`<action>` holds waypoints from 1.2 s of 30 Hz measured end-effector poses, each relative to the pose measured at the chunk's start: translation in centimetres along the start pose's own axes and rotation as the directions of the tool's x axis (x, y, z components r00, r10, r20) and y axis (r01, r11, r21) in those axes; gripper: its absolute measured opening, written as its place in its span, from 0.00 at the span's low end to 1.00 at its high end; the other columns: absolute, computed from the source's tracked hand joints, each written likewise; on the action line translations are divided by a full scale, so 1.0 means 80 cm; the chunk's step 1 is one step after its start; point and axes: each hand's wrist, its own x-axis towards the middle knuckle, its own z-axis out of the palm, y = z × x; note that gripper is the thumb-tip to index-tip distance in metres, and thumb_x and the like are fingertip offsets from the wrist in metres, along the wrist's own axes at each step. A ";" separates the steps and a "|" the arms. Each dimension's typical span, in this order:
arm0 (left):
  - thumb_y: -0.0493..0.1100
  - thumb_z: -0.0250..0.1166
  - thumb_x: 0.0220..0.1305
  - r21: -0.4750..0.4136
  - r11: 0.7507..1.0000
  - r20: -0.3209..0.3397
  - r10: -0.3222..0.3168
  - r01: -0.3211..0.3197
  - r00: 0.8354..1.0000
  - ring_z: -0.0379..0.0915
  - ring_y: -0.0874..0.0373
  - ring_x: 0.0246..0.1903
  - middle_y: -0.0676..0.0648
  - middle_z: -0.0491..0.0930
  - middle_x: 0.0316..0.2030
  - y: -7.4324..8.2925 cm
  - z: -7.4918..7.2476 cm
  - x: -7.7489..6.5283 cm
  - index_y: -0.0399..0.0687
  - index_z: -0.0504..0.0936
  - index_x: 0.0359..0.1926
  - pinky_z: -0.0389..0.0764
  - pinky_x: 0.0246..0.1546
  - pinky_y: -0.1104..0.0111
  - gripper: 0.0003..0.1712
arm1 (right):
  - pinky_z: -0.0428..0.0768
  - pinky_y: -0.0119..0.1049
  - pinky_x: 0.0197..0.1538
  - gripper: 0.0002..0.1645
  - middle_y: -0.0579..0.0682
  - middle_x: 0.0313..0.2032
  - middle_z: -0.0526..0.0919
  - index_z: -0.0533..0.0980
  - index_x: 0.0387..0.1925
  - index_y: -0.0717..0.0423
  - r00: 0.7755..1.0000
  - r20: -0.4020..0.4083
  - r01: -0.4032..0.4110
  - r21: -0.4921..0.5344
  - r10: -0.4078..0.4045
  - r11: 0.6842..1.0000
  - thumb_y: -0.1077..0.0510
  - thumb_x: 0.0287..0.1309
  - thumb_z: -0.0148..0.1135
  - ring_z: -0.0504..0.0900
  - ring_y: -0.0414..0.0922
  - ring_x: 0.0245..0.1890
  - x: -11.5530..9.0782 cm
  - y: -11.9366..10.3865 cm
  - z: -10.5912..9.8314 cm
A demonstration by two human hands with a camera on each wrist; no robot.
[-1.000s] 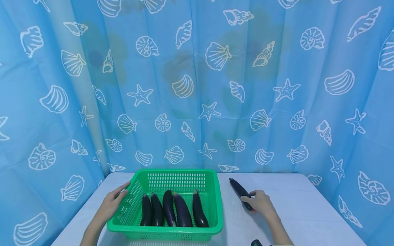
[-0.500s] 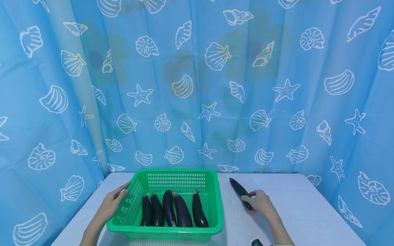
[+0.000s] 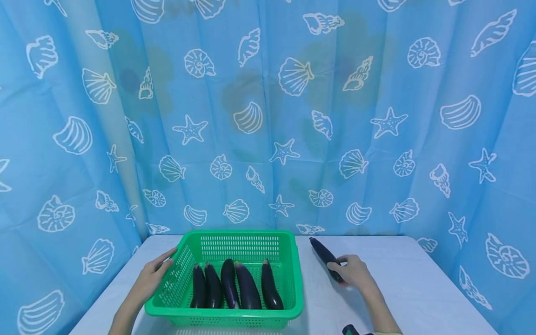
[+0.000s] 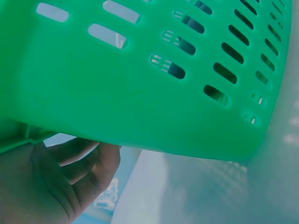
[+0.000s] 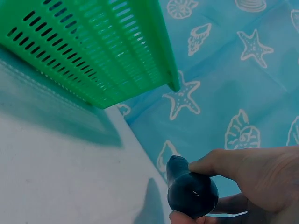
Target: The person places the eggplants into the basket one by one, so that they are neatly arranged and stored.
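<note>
My right hand [image 3: 356, 272] grips a dark purple eggplant [image 3: 323, 255] near its thick end, to the right of the basket. In the right wrist view the thumb lies on top of this eggplant [image 5: 192, 193] and fingers curl beneath, and its shadow falls apart from it on the white surface. At the left wall of a green plastic basket [image 3: 299, 279], my left hand [image 3: 151, 275] holds the rim. Close up, in the left wrist view, the left fingers [image 4: 88, 168] bend against the basket's edge. Several eggplants [image 3: 249, 288] lie side by side inside, stems pointing away.
A white-covered table [image 3: 402, 279] carries the basket. Behind and at both sides hangs a blue curtain [image 3: 268, 177] printed with white shells and starfish. A small dark object [image 3: 349, 330] shows at the bottom edge near the right forearm.
My right hand and the eggplant in it have risen slightly and shifted a little to the left. The left hand, the basket and the eggplants inside stay where they were.
</note>
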 end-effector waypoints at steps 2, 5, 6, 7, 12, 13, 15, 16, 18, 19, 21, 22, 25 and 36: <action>0.54 0.43 0.79 0.004 1.000 -0.002 -0.001 0.001 1.000 0.55 0.32 0.71 0.32 0.60 0.72 0.000 0.000 0.000 0.46 0.59 0.75 0.62 0.69 0.39 0.31 | 0.86 0.36 0.28 0.36 0.71 0.43 0.80 0.69 0.59 0.76 1.000 -0.001 0.004 0.000 -0.004 1.000 0.50 0.61 0.63 0.84 0.43 0.21 -0.003 -0.005 -0.003; 0.54 0.43 0.79 0.009 1.000 -0.003 -0.005 0.005 1.000 0.55 0.32 0.71 0.32 0.60 0.72 0.001 0.000 0.001 0.46 0.59 0.75 0.62 0.69 0.39 0.31 | 0.86 0.36 0.30 0.36 0.70 0.44 0.80 0.69 0.60 0.74 1.000 -0.004 0.014 0.003 -0.014 1.000 0.50 0.62 0.63 0.85 0.43 0.23 -0.008 -0.013 -0.007; 0.54 0.43 0.79 0.011 1.000 -0.004 -0.005 0.005 1.000 0.55 0.32 0.71 0.32 0.60 0.72 0.001 0.000 0.001 0.46 0.59 0.75 0.62 0.69 0.39 0.31 | 0.87 0.36 0.30 0.36 0.69 0.43 0.80 0.69 0.60 0.74 1.000 -0.005 0.018 0.004 -0.018 1.000 0.50 0.62 0.63 0.85 0.43 0.23 -0.009 -0.015 -0.008; 0.54 0.43 0.79 0.013 1.000 -0.006 -0.005 0.005 1.000 0.55 0.32 0.71 0.32 0.60 0.72 0.001 0.000 0.001 0.46 0.59 0.75 0.61 0.69 0.39 0.31 | 0.87 0.36 0.30 0.36 0.69 0.43 0.80 0.69 0.61 0.74 1.000 -0.006 0.023 0.005 -0.023 1.000 0.50 0.62 0.63 0.85 0.43 0.23 -0.010 -0.018 -0.009; 0.55 0.43 0.79 0.017 1.000 -0.006 -0.008 0.008 1.000 0.55 0.32 0.71 0.32 0.60 0.72 0.002 0.000 0.001 0.46 0.59 0.75 0.61 0.69 0.39 0.31 | 0.87 0.38 0.31 0.36 0.66 0.40 0.81 0.68 0.61 0.72 0.998 -0.008 0.059 0.019 -0.058 0.998 0.49 0.62 0.63 0.85 0.43 0.24 -0.018 -0.031 -0.016; 0.55 0.43 0.79 0.018 1.000 -0.005 -0.007 0.007 1.000 0.54 0.31 0.71 0.32 0.59 0.72 0.002 0.000 0.001 0.45 0.59 0.75 0.61 0.69 0.39 0.32 | 0.87 0.38 0.31 0.36 0.65 0.39 0.82 0.68 0.62 0.72 0.998 -0.008 0.065 0.021 -0.065 0.998 0.49 0.62 0.63 0.85 0.43 0.24 -0.020 -0.033 -0.018; 0.55 0.43 0.79 0.019 1.000 -0.004 -0.007 0.007 1.000 0.54 0.31 0.71 0.32 0.59 0.72 0.003 0.000 0.001 0.45 0.59 0.75 0.61 0.69 0.39 0.32 | 0.87 0.38 0.32 0.36 0.65 0.40 0.82 0.68 0.62 0.71 0.997 -0.007 0.080 0.025 -0.079 0.997 0.49 0.62 0.63 0.85 0.43 0.25 -0.025 -0.037 -0.021; 0.55 0.43 0.79 0.020 1.000 -0.004 -0.007 0.007 1.000 0.54 0.31 0.71 0.32 0.59 0.72 0.003 0.000 0.001 0.45 0.59 0.75 0.61 0.69 0.39 0.32 | 0.88 0.38 0.32 0.36 0.64 0.40 0.81 0.68 0.62 0.71 0.996 -0.007 0.092 0.023 -0.091 0.996 0.48 0.62 0.63 0.85 0.43 0.25 -0.026 -0.040 -0.022; 0.55 0.43 0.79 0.022 1.000 -0.004 -0.005 0.005 1.000 0.54 0.31 0.71 0.32 0.59 0.72 0.003 0.000 0.001 0.45 0.59 0.75 0.61 0.69 0.39 0.31 | 0.88 0.38 0.32 0.36 0.64 0.40 0.81 0.69 0.62 0.70 0.994 -0.008 0.111 0.025 -0.111 0.994 0.48 0.62 0.63 0.85 0.43 0.25 -0.031 -0.044 -0.024; 0.54 0.43 0.79 0.022 1.000 -0.004 -0.006 0.006 1.000 0.55 0.32 0.71 0.32 0.60 0.72 0.002 0.000 0.001 0.45 0.59 0.75 0.62 0.69 0.39 0.31 | 0.88 0.37 0.32 0.36 0.64 0.40 0.81 0.69 0.62 0.70 0.992 -0.008 0.123 0.025 -0.122 0.992 0.48 0.62 0.63 0.85 0.43 0.26 -0.034 -0.047 -0.025; 0.53 0.43 0.79 0.021 1.000 -0.006 -0.006 0.006 1.000 0.55 0.32 0.71 0.32 0.60 0.72 0.002 0.000 0.001 0.45 0.59 0.74 0.62 0.69 0.39 0.31 | 0.88 0.38 0.33 0.36 0.63 0.40 0.81 0.69 0.62 0.70 0.989 -0.007 0.146 0.026 -0.146 0.989 0.48 0.62 0.63 0.85 0.43 0.26 -0.037 -0.052 -0.027; 0.53 0.43 0.79 0.022 1.000 -0.006 -0.005 0.006 1.000 0.55 0.32 0.71 0.32 0.60 0.72 0.002 0.000 0.001 0.45 0.59 0.74 0.62 0.69 0.39 0.30 | 0.88 0.38 0.33 0.36 0.63 0.40 0.81 0.69 0.61 0.70 0.988 -0.008 0.154 0.027 -0.154 0.988 0.48 0.62 0.64 0.85 0.43 0.27 -0.039 -0.054 -0.027; 0.53 0.43 0.79 0.020 1.000 -0.007 -0.006 0.006 1.000 0.55 0.32 0.71 0.32 0.60 0.72 0.001 0.000 0.001 0.45 0.59 0.74 0.62 0.69 0.39 0.31 | 0.88 0.39 0.34 0.35 0.61 0.39 0.82 0.70 0.61 0.69 0.985 -0.009 0.173 0.021 -0.173 0.985 0.48 0.62 0.64 0.85 0.43 0.27 -0.043 -0.060 -0.028; 0.54 0.43 0.79 0.018 1.000 -0.003 0.000 0.001 1.000 0.54 0.32 0.71 0.32 0.59 0.72 0.000 0.000 0.001 0.45 0.59 0.75 0.62 0.69 0.40 0.31 | 0.88 0.38 0.34 0.34 0.57 0.37 0.82 0.70 0.62 0.67 0.981 -0.009 0.194 -0.025 -0.195 0.981 0.48 0.62 0.64 0.85 0.42 0.26 -0.055 -0.077 -0.027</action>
